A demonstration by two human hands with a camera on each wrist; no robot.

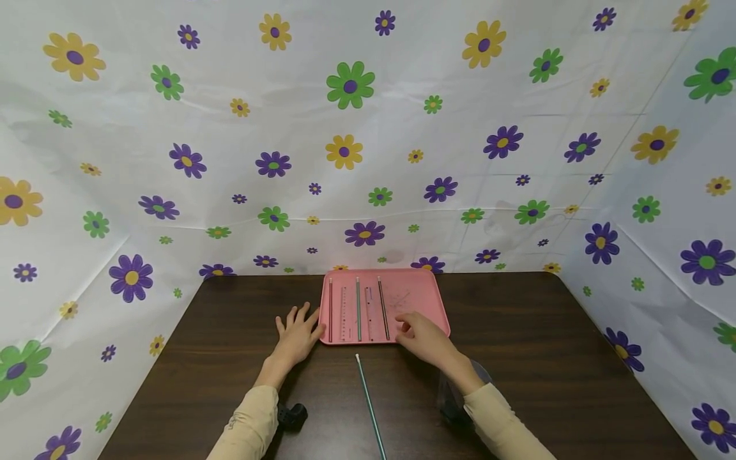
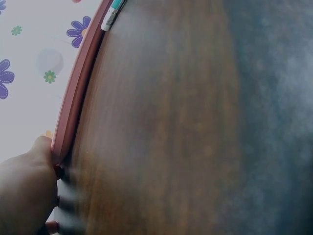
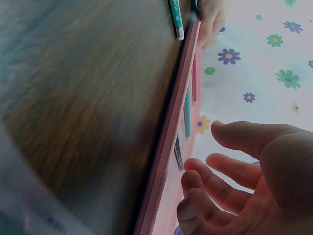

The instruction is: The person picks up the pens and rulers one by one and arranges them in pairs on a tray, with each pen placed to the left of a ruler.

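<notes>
A pink tray [image 1: 416,297] lies on the table, holding a red pencil [image 1: 330,313], a green pencil [image 1: 359,310], a dark pencil [image 1: 383,308] and two see-through rulers [image 1: 344,313] set between them. My left hand [image 1: 296,337] is at the tray's left edge with fingers spread and the thumb by its front corner. Over the tray's front right part is my right hand [image 1: 427,340], its fingers loosely bent and nothing between them, as the right wrist view shows. Another green pencil [image 1: 370,402] with a white end lies on the table in front of the tray.
A clear container [image 1: 448,396] stands beneath my right forearm, partly hidden by it. Beside my left forearm sits a small black object [image 1: 293,417]. Flower-patterned sheeting [image 1: 345,191] rises behind the dark wooden table [image 1: 241,319] and along both its sides.
</notes>
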